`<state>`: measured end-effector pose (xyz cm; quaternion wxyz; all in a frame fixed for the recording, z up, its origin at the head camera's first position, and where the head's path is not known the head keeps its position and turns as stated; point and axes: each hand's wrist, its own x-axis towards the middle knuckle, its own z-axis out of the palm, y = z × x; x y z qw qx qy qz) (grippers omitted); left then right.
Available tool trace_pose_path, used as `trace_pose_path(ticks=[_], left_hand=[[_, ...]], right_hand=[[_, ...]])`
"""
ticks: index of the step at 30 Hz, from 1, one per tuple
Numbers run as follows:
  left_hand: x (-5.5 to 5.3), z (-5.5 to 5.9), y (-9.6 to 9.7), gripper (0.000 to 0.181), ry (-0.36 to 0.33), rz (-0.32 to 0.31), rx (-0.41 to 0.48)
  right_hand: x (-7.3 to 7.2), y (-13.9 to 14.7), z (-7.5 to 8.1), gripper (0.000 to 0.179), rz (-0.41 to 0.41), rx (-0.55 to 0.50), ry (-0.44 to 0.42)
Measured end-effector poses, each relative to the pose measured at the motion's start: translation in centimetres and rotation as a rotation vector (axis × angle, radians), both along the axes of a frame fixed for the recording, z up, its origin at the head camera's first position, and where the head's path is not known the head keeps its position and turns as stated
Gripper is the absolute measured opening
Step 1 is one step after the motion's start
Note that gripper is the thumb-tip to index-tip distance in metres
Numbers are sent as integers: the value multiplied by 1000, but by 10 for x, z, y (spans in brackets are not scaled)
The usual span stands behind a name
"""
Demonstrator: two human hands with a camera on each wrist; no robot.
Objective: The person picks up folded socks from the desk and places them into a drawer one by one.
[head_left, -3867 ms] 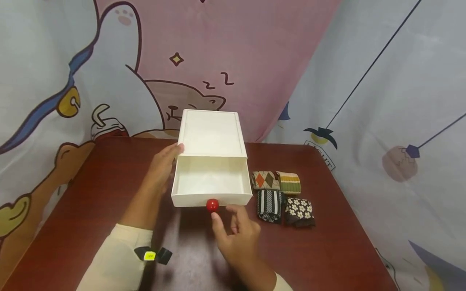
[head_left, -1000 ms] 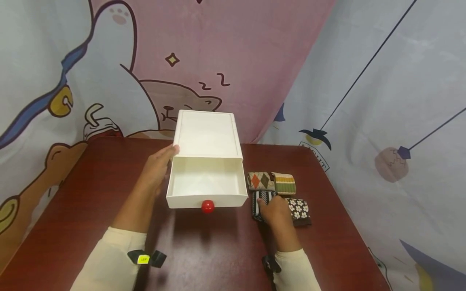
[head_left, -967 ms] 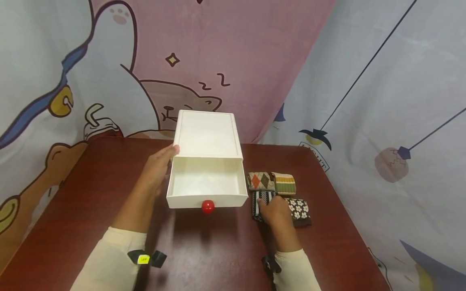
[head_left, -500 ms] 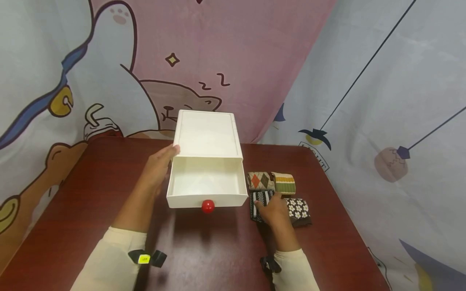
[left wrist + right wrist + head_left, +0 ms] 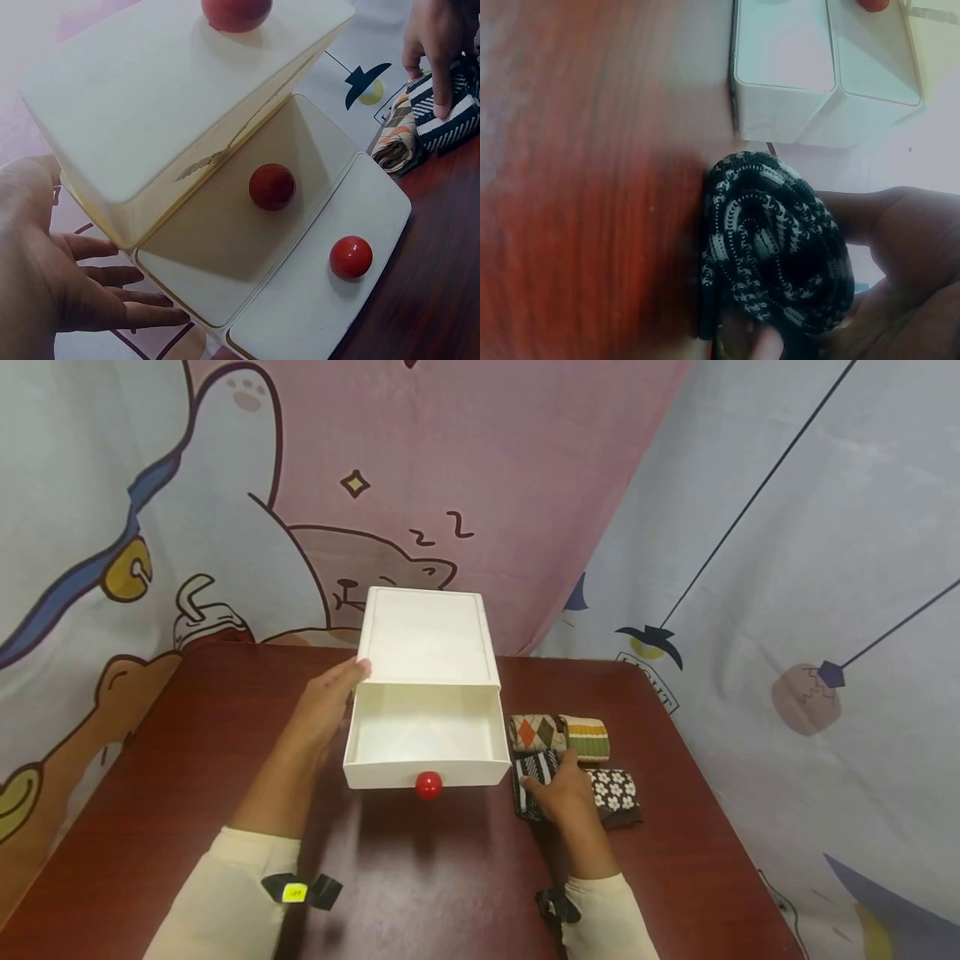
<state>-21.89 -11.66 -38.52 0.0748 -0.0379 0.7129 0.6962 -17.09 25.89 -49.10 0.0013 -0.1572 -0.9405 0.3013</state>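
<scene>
A white drawer unit [image 5: 427,635] stands mid-table, its top drawer [image 5: 386,775] pulled out with nothing in it. A round red knob [image 5: 428,785] sits on that drawer's front. My left hand [image 5: 318,706] rests against the unit's left side; the left wrist view shows its fingers [image 5: 124,315] straight and spread along the wall. To the right of the drawer, my right hand [image 5: 566,793] grips a rolled black-and-white striped sock bundle [image 5: 531,781]. Thumb and fingers are on opposite sides of the roll [image 5: 776,240], which is close over the tabletop in the right wrist view.
Behind the gripped roll lie an argyle sock roll [image 5: 536,732] and a yellow-green striped one [image 5: 587,739]. A flowered sock roll [image 5: 615,793] lies right of my right hand. Two lower drawers [image 5: 300,315] with red knobs are closed. Patterned cloth [image 5: 525,485] hangs behind the table.
My right hand has gone from beside the red knob to the striped socks on the right. Over the last second the roll has turned and shifted slightly left. My left hand stays put.
</scene>
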Motion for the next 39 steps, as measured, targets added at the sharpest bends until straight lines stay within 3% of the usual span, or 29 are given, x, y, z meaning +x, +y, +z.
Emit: trace_pose_path(ticks=[7,15,22,31,39], left_hand=[[0,2,0,76,-1,-12,-11],[0,3,1,77,-6,-13,-11],[1,3,2,73,-9,-8,-5],[2,0,0,72,1,-17,-41],[2,-1,0,72,5,-20,-28]], right_hand=[[7,-11,20,78,-7,-3,10],[11,-13,26,74,-12,-3,29],[24,-17,50,79,5,-29,47],[34,-19,70,78,43,-69,145],[36,-14,79,70,40,-176,211]])
